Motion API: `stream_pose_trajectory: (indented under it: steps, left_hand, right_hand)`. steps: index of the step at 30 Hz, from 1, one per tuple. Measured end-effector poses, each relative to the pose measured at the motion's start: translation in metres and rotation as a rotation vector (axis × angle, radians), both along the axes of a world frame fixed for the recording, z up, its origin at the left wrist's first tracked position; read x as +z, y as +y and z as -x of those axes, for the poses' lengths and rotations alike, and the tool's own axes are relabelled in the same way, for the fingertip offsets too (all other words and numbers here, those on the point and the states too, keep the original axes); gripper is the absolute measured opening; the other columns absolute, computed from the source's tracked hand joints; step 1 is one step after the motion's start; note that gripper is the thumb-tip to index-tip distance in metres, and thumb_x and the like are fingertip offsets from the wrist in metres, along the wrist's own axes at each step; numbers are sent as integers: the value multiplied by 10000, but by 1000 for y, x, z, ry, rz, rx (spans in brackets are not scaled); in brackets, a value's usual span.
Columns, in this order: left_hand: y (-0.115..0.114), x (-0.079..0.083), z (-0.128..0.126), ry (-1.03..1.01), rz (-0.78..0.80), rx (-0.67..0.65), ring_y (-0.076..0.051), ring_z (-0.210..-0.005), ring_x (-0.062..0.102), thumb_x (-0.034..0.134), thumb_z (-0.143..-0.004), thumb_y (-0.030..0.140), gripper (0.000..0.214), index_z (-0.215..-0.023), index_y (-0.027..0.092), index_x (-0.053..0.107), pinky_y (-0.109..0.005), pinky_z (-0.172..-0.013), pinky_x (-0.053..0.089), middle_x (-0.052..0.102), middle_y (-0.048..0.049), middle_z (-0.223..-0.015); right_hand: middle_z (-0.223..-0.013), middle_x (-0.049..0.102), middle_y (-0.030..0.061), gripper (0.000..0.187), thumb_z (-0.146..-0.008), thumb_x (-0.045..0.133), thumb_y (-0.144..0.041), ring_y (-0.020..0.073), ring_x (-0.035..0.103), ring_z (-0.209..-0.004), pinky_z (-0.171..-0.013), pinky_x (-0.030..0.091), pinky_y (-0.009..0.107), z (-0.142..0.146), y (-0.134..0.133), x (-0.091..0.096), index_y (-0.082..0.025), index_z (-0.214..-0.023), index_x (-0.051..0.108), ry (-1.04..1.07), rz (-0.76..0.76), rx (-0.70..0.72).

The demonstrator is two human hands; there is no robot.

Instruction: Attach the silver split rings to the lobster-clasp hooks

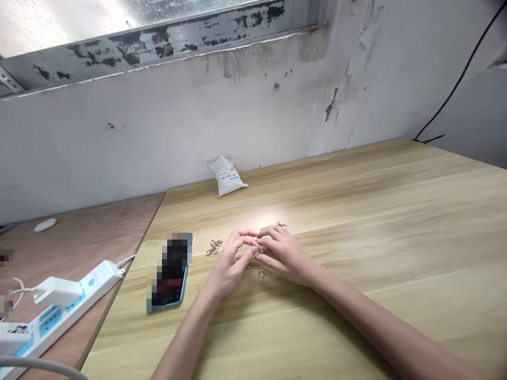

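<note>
Clasps (214,246) on table (376,227) between phone (171,279) and left hand (232,264), packet (227,177) behind, power strip (71,306) further left

Person's left hand (231,262) and right hand (288,257) were bare, the fingers (271,244) slim and tapered. Wrists (214,287) narrow, likewise bare. Left forearm (189,330) and right forearm (364,312) were slender, uncovered as far as the view reached, widening gradually toward the elbow end.

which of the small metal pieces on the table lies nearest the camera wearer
The lone round ring, pictured just below the gap between left hand and right hand; its whole outline shows, and the other visible pieces lie farther back.
</note>
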State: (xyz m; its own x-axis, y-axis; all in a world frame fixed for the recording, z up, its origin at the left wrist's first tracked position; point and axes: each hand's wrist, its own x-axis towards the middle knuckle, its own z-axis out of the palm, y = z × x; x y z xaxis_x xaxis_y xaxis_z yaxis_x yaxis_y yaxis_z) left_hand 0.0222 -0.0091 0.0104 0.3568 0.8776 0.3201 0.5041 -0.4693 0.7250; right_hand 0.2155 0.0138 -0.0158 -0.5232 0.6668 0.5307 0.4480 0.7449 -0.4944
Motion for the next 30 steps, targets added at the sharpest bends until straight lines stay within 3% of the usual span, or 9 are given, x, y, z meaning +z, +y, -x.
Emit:
stream_pose_trajectory:
  steps: [4, 8, 13, 16, 20, 26, 30]
  left_hand:
    - [-4, 4, 1, -21, 56, -62, -212, -1254, 529, 480, -976, 251, 148, -936, 225, 620, -403, -1075, 433, 602, -84, -1231]
    - [-6, 5, 5, -12, 99, -78, -220, -1295, 498, 452, -988, 272, 152, -945, 232, 592, -417, -1095, 416, 573, -84, -1291]
    - [-8, 8, 6, -46, 194, -132, -238, -1337, 462, 428, -993, 279, 182, -933, 229, 592, -427, -1098, 413, 566, -93, -1312]
    - [-9, 10, 3, -105, 221, -101, -262, -1300, 489, 530, -955, 324, 139, -930, 216, 614, -436, -1075, 419, 578, -100, -1281]
    - [-6, 9, 2, -120, 101, -19, -252, -1226, 533, 661, -879, 295, 86, -935, 236, 689, -438, -1070, 403, 598, -75, -1219]
    - [-5, 2, 2, -103, -179, 60, -235, -1165, 534, 661, -867, 200, 117, -915, 266, 744, -370, -897, 517, 604, -71, -1142]
    - [-5, 0, 2, -68, -252, 40, -234, -1161, 527, 682, -845, 175, 152, -953, 266, 738, -370, -881, 531, 604, -69, -1153]
  right_hand:
    - [-909, 671, 57, 200, -990, 475, -305, 193, 574, -898, -828, 462, 357, 0, -2, 6, -207, -897, 623, 147, 33, 133]
    - [-779, 659, 22, 287, -1024, 392, -311, 167, 575, -791, -778, 463, 312, -3, -7, 13, -208, -852, 598, 91, 187, 179]
    - [-799, 632, 15, 360, -1042, 331, -365, 151, 563, -762, -757, 456, 280, -5, -9, 16, -204, -819, 565, 142, 396, 226]
    - [-823, 627, 28, 359, -1023, 382, -422, 163, 571, -789, -765, 448, 287, -5, -11, 18, -192, -831, 581, 225, 546, 268]
    - [-851, 626, 23, 348, -1015, 412, -428, 161, 579, -825, -775, 434, 275, -5, -12, 20, -186, -854, 604, 336, 679, 267]
    - [-859, 627, 25, 333, -1001, 452, -434, 160, 587, -840, -797, 445, 286, -1, -12, 17, -180, -867, 621, 461, 780, 308]
    - [-852, 622, 24, 334, -991, 473, -445, 160, 592, -839, -793, 451, 288, 0, -11, 13, -177, -854, 618, 497, 820, 308]
